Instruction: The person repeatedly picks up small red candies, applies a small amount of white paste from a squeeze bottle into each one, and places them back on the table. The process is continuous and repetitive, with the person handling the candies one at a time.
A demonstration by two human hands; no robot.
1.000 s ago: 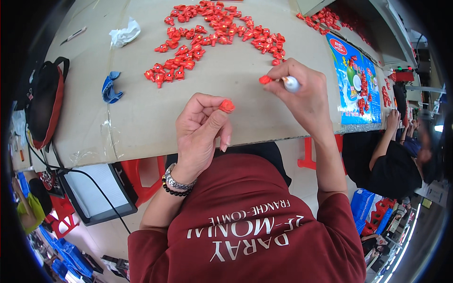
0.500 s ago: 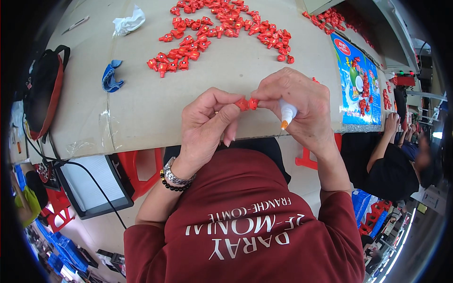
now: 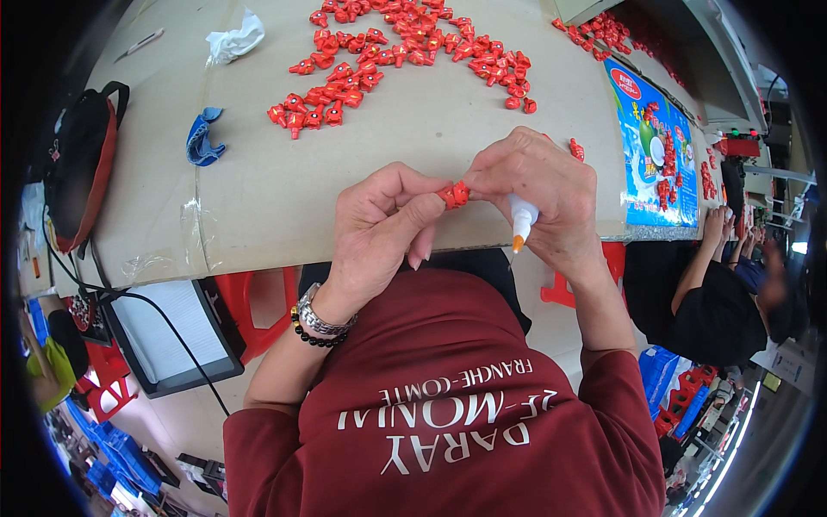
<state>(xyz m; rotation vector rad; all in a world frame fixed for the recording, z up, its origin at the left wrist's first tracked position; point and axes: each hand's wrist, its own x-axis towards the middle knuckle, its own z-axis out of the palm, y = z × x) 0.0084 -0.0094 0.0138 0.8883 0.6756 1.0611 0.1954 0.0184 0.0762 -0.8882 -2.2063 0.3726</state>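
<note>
L hand [image 3: 379,215] & R hand [image 3: 543,194]: each grip pinching sm. red plastic toy [image 3: 454,196] betw. them, over surface [image 3: 276,202] nr. edge. R palm also holds white bottle [image 3: 522,217], orange tip down. Red toy pile [image 3: 401,55] beyond.

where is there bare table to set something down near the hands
A wide bare patch of table lies between the blue cloth and the left hand. Another runs from the red pile to the left hand, narrowing toward the right hand. One more: between pen, tissue and bag. Crowded: the pile itself, and the blue sheet, bearing red pieces.
</note>
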